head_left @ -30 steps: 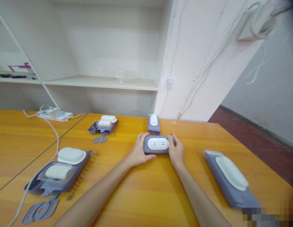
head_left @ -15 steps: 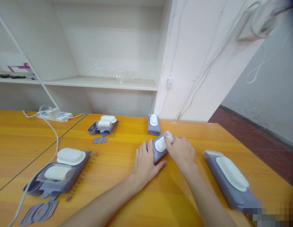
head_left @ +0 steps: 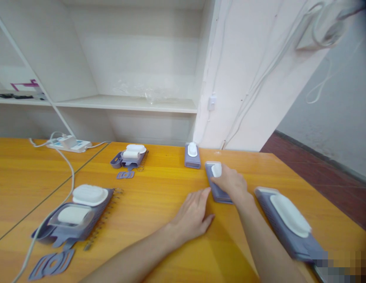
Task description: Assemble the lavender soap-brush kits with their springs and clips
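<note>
The right grip (head_left: 233,182) is pinching a purple box (head_left: 216,192): its thumb lies across the top, next to the white oval cap (head_left: 216,170), and the other fingers bend over the right side, partly hidden. The left grip (head_left: 193,216) holds nothing, palm down, fingers loosely together and thumb spread; the index tip is at the box's lower left side, touching or just beside it, I cannot tell which. The box lies cap up, right of the middle of the counter (head_left: 159,188), short of the back edge, and looks to be resting on the wood.

The step in hand seems to be turning or settling this box into position. The next move calls for a light hold and, once the box is flat, loosening the right grip without dragging it askew.

Further out, a small box (head_left: 192,161) sits close to the back edge, and a larger box (head_left: 285,224) lies slantwise toward the right edge. On the left, a front box (head_left: 82,218) lies opened out, with a white roll (head_left: 75,215) on it and thin flat purple pieces (head_left: 53,264) just beside it. A similar small set (head_left: 131,157) and a power strip (head_left: 69,144) lie by the back edge
</note>
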{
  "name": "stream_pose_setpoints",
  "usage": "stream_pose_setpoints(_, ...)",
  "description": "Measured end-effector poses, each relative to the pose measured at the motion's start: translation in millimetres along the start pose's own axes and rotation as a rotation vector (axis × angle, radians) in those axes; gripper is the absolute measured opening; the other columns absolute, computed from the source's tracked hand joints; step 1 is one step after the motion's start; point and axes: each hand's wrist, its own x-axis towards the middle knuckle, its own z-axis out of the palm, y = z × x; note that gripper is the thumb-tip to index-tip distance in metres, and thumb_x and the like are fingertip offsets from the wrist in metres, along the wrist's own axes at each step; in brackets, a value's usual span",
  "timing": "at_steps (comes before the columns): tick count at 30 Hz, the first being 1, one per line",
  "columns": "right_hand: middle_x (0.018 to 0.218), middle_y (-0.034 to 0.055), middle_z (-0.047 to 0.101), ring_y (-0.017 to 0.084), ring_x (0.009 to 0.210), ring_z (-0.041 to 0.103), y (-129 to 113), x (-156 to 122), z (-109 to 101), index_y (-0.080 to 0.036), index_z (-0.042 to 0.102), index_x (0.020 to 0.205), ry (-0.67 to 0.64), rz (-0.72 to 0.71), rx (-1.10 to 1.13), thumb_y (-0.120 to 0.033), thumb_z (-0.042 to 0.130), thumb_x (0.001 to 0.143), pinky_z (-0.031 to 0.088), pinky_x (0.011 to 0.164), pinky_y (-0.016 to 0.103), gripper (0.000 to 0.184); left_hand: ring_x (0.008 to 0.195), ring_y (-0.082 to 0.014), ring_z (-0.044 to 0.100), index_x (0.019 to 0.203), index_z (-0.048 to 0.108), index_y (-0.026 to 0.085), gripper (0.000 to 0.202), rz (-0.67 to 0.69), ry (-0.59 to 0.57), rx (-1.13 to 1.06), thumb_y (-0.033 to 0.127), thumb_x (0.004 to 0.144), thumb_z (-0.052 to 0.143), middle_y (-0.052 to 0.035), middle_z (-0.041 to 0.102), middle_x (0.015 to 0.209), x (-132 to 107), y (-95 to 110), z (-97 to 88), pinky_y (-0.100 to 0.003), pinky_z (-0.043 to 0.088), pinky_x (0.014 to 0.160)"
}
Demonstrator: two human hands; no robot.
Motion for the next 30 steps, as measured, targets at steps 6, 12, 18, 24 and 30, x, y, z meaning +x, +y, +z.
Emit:
stream_pose_setpoints(6,0.098,0.0187,0.064,0.031,0.092,0.062,32,58,15,-0.013,0.054,0.113,0.129,0.122,0.037,-0.039,0.052,0.079,0.046,0.072,0.039,0.042,0.117,-0.0271,0.046,0.138,0.019,0.016,0.064,-0.015,0.001,0.087,0.029,0.083,0.049,-0.0149,0.046,0.130,-2,3,-2.6,-0.045,0.038,0.100)
stream_pose_setpoints(12,0.104,0.0235,0.060,0.032,0.096,0.058,77,97,22,-0.009,0.050,0.120,0.220,0.162,0.024,-0.033,0.048,0.084,0.042,0.073,0.038,0.043,0.116,-0.0284,0.046,0.138,0.019,0.019,0.061,-0.020,-0.017,0.129,0.031,0.084,0.046,-0.0144,0.047,0.129,-2,4,-5.1,-0.046,0.039,0.097)
stream_pose_setpoints(18,0.106,0.0217,0.058,0.034,0.103,0.052,73,90,30,-0.011,0.054,0.117,0.450,0.129,-0.133,-0.036,0.051,0.083,0.031,0.088,0.047,0.042,0.116,-0.0277,0.046,0.137,0.024,0.017,0.057,-0.004,-0.024,0.187,0.031,0.085,0.044,-0.0146,0.048,0.128,-1,7,-8.8,-0.045,0.039,0.096)
stream_pose_setpoints(24,0.123,0.0176,0.048,0.030,0.109,0.044,30,30,50,-0.015,0.048,0.125,0.671,-0.083,-0.021,-0.031,0.042,0.088,0.030,0.089,0.042,0.041,0.113,-0.0292,0.047,0.134,0.031,0.017,0.052,0.028,-0.089,0.356,0.029,0.085,0.044,-0.0154,0.048,0.127,-5,10,-19.7,-0.047,0.036,0.097)
stream_pose_setpoints(30,0.109,0.0122,0.055,0.024,0.099,0.049,14,-9,68,-0.016,0.054,0.117,0.575,-0.291,0.101,-0.027,0.041,0.088,0.035,0.082,0.034,0.033,0.116,-0.0291,0.045,0.129,0.041,0.023,0.046,-0.030,-0.047,0.515,0.029,0.084,0.047,-0.0119,0.050,0.127,-44,2,-59.8,-0.047,0.033,0.101)
